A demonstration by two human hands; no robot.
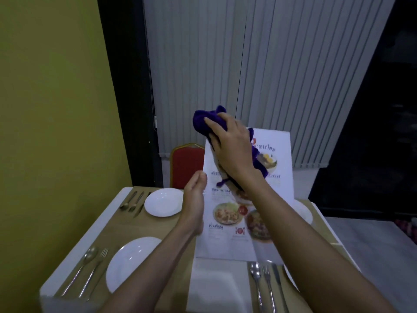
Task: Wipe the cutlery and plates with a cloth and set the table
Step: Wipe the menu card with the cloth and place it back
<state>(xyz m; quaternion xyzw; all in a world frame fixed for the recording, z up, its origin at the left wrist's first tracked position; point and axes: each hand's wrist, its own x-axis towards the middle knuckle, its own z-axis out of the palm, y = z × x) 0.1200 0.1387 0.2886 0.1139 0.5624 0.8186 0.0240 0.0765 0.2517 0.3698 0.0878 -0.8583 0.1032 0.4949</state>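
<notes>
My right hand (pixel 230 150) grips a bunched purple cloth (pixel 207 120) and presses it against the top left of an upright laminated menu (pixel 228 224) with food photos. My left hand (pixel 195 199) holds the menu by its left edge. On the table (pixel 108 224) a white plate (pixel 163 202) lies at the far left with cutlery (pixel 134 203) beside it. A nearer white plate (pixel 133 263) has a spoon and fork (pixel 90 267) to its left. A spoon, fork and knife (pixel 266 283) lie at the near right. Another plate (pixel 304 211) shows partly behind the menu.
A red chair (pixel 187 163) with a gold frame stands at the table's far end. Grey vertical blinds (pixel 248 64) hang behind it, and a yellow wall (pixel 56 109) runs along the left. A white cloth strip (pixel 214 288) lies along the table's middle. Floor shows to the right.
</notes>
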